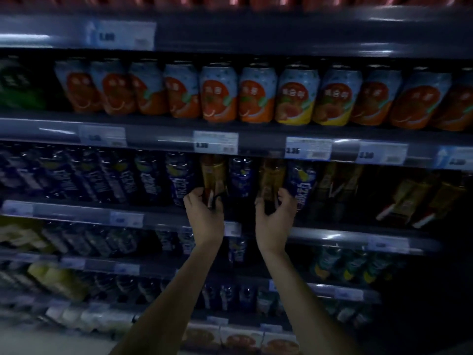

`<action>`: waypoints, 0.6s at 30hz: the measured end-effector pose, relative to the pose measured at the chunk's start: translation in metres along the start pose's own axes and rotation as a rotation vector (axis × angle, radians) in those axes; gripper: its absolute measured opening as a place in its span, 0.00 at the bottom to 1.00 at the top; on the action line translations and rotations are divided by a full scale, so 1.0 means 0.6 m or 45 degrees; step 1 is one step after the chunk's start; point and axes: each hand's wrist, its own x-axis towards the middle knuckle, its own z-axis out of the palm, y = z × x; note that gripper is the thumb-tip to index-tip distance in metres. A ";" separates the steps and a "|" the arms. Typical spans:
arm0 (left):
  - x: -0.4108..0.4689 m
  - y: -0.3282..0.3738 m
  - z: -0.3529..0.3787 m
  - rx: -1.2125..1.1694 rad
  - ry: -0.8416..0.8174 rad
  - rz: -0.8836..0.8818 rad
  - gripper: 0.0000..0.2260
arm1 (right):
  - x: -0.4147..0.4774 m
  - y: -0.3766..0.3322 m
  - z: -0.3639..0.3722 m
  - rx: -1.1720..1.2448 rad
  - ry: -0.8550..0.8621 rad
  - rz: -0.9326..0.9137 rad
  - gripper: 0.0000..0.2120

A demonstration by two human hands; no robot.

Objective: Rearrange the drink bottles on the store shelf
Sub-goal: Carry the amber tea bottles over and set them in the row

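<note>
Dim store shelving (345, 235), frame blurry. Two amber bottles stand upright on the blue-bottle tier, long axes vertical, caps up under the shelf lip. Left hand (204, 217) curls round the base of the left amber bottle (213, 172); right hand (275, 221) grips the base of the right amber bottle (271, 175). One blue bottle (241, 176) stands between them. Bottles are probably glossy clear plastic. Round orange-label cans (218, 99) line the tier above.
</note>
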 end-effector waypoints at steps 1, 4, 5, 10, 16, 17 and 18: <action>0.005 -0.004 -0.003 0.003 -0.010 -0.011 0.15 | -0.003 -0.004 0.010 -0.015 0.016 0.003 0.23; 0.016 -0.010 0.000 -0.020 -0.071 -0.033 0.18 | -0.003 -0.008 0.032 -0.061 0.079 0.043 0.25; 0.018 -0.010 0.004 -0.034 -0.090 -0.036 0.20 | -0.001 -0.008 0.036 -0.070 0.101 0.062 0.26; 0.023 -0.006 0.026 0.047 -0.065 -0.054 0.25 | 0.013 -0.002 0.052 -0.138 0.210 0.113 0.29; 0.029 -0.006 0.050 0.180 0.010 -0.129 0.29 | 0.027 0.005 0.066 -0.207 0.271 0.176 0.35; 0.031 -0.005 0.054 0.197 0.017 -0.139 0.29 | 0.028 0.006 0.068 -0.216 0.278 0.183 0.36; 0.032 -0.004 0.057 0.214 0.023 -0.143 0.30 | 0.029 0.005 0.070 -0.227 0.286 0.187 0.36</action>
